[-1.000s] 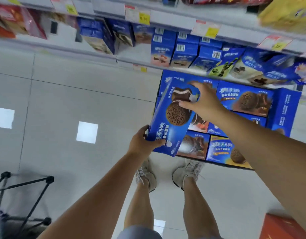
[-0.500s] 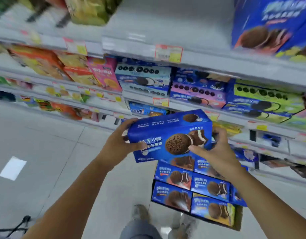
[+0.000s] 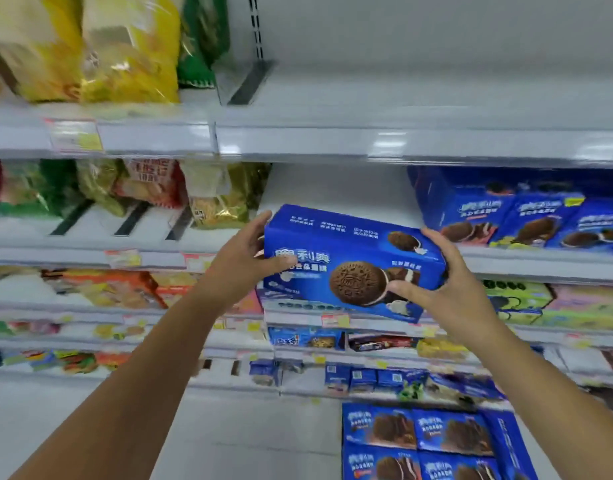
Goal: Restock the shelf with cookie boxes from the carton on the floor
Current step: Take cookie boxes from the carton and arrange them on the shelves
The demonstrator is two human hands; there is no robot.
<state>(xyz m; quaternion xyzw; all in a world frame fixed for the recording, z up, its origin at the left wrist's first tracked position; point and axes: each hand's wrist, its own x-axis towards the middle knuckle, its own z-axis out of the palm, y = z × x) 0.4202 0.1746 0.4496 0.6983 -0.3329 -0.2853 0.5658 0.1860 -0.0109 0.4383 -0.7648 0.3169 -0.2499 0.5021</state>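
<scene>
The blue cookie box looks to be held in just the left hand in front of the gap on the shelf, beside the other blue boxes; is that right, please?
Not quite: the head view shows both hands on the blue cookie box, the left hand at its left end and the right hand at its right end. The rest stands: it is in front of the gap on the shelf, beside the other blue boxes.

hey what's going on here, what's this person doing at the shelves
A person is restocking a store shelf. Both hands, left hand and right hand, grip the ends of a blue cookie box, held level in front of an empty gap on the shelf, beside matching blue boxes already standing to the right. The box is not yet on the shelf. More of the same boxes sit in the carton on the floor below.
</scene>
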